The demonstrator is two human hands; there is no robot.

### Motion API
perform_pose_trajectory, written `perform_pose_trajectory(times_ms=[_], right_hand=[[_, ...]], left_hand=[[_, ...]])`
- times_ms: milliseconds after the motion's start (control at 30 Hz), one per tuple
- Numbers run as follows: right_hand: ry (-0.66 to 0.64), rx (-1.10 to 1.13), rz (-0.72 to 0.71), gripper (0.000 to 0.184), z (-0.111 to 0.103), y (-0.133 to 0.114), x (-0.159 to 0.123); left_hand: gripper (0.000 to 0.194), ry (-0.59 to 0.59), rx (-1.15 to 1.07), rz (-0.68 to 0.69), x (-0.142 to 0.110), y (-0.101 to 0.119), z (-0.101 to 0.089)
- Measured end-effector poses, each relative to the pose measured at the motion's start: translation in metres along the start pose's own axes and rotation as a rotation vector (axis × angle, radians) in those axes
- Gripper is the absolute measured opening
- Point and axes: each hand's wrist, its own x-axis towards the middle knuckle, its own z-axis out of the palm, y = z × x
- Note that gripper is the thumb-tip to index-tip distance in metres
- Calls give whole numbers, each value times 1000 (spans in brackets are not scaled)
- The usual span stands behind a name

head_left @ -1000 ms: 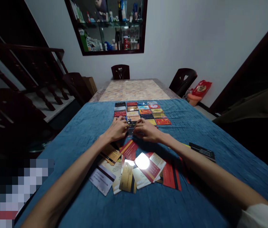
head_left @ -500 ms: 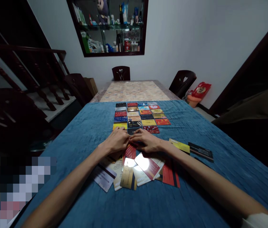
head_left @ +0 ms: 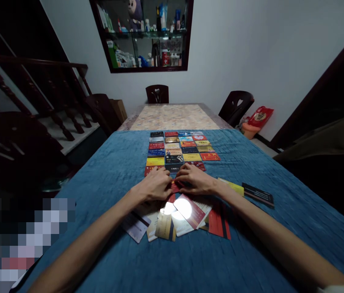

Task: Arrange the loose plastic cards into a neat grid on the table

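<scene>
Between my two hands, just below the rows of laid-out cards, is a red card (head_left: pixel 175 186). My left hand (head_left: pixel 156 184) has its fingers closed at the card's left side. At its other side, the bent fingers of my right hand (head_left: pixel 197 180) also close on it; the fingertips are partly hidden. Right above my fingers lies a black card (head_left: pixel 172 168), with a red card with pictures (head_left: pixel 152 169) to its left. Below my hands several loose cards overlap, among them a gold card (head_left: pixel 166 228), a white and red card (head_left: pixel 192 211) and a red striped card (head_left: pixel 220 221).
A blue cloth (head_left: pixel 114 162) covers the near part of the table. Yellow card (head_left: pixel 235 188) and black card (head_left: pixel 257 194) lie right of my right forearm. Chairs stand around the far end, with a stair railing (head_left: pixel 31 61) at left.
Both hands have shifted slightly and moved a little apart, showing the red card between them. The red card at the left of the nearest row has come into view from behind my left hand.
</scene>
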Motion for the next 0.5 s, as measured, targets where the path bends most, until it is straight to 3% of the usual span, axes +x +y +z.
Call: perform_pose_trajectory(times_ms=[200, 500], right_hand=[[-11, 32, -6, 22, -8, 4, -4], [-23, 34, 13, 26, -16, -2, -4]], left_hand=[[19, -28, -37, -7, -1, -1, -2], [20, -15, -20, 31, 0, -6, -1]])
